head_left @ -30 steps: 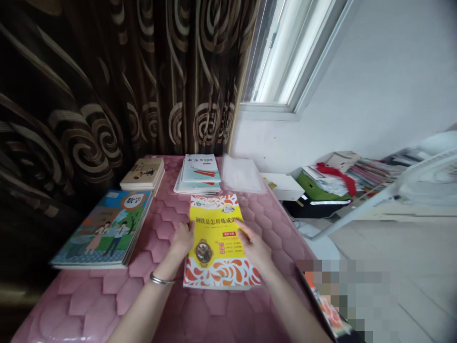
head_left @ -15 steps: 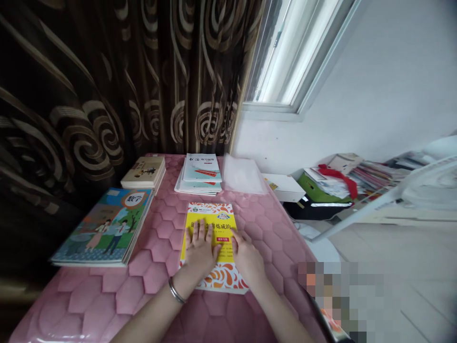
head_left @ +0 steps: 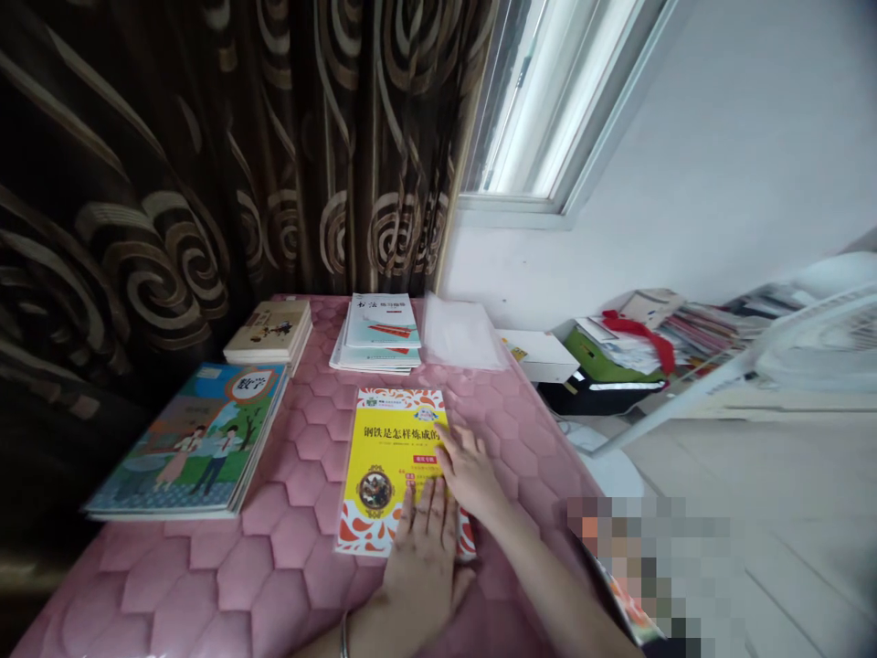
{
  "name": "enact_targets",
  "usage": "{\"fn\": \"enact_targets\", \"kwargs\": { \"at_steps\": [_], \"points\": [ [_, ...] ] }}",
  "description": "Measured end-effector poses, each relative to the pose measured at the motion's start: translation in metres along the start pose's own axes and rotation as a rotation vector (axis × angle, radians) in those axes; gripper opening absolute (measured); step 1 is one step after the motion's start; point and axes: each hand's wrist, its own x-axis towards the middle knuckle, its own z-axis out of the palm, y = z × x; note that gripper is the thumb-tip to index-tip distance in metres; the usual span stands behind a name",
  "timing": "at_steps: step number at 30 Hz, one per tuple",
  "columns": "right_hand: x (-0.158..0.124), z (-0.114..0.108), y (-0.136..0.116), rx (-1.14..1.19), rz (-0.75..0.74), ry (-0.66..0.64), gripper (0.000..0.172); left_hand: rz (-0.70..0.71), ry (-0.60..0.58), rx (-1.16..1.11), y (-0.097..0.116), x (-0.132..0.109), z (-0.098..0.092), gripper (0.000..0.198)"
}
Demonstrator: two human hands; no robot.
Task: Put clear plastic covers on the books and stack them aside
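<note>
A yellow book [head_left: 384, 457] with an orange-and-white leaf pattern lies face up on the pink table [head_left: 288, 571]. Across its lower right part rests my left hand [head_left: 425, 544], fingers stretched out flat and a metal bracelet on the wrist. My right hand [head_left: 472, 471] touches the book's right side, its fingers spread and slightly bent over the edge. Neither hand grasps anything. Part of the cover's lower right is hidden under the hands.
Picture-covered textbooks [head_left: 198, 448] are stacked at the left, with small tan books [head_left: 270, 331] behind them. White-and-teal booklets [head_left: 380, 324] and clear plastic sheets [head_left: 462, 334] lie at the back. Beyond the right edge are a white box [head_left: 541, 356], a green bag [head_left: 607, 356] and a white fan [head_left: 808, 343].
My left hand has slid from the middle of the cover down to its lower right part, uncovering the title and a round picture. My right hand stays at the right side.
</note>
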Motion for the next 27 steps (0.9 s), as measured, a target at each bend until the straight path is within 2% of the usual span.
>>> {"fn": "enact_targets", "kwargs": {
  "at_steps": [4, 7, 10, 12, 14, 18, 21, 23, 27],
  "points": [
    [0.049, -0.01, 0.006, -0.119, 0.079, -0.163, 0.049, 0.051, 0.022, -0.004, -0.003, -0.008, 0.005, 0.072],
    [0.083, -0.012, 0.007, -0.142, 0.132, -0.219, 0.052, 0.065, 0.014, -0.001, -0.004, -0.011, 0.001, 0.078],
    [0.101, -0.01, 0.005, -0.16, 0.157, -0.233, 0.053, 0.086, -0.005, -0.009, -0.004, -0.011, -0.008, 0.078],
    [0.098, -0.007, 0.002, -0.178, 0.14, -0.203, 0.054, 0.105, -0.026, -0.028, -0.004, -0.01, -0.012, 0.077],
    [0.083, -0.004, -0.001, -0.194, 0.057, -0.164, 0.054, 0.105, -0.038, -0.049, -0.005, -0.01, -0.012, 0.076],
    [0.04, -0.001, -0.004, -0.129, -0.337, -0.156, 0.051, 0.074, -0.057, -0.091, -0.006, -0.01, -0.004, 0.079],
    [0.032, -0.002, -0.001, -0.046, -0.54, -0.189, 0.051, 0.091, -0.08, -0.12, -0.006, -0.012, -0.003, 0.08],
    [0.045, -0.004, -0.001, -0.054, -0.522, -0.22, 0.052, 0.111, -0.093, -0.131, -0.006, -0.014, -0.007, 0.08],
    [0.079, -0.005, -0.02, -0.116, -0.3, -0.301, 0.059, 0.148, -0.099, -0.118, -0.005, -0.021, -0.016, 0.085]
  ]
}}
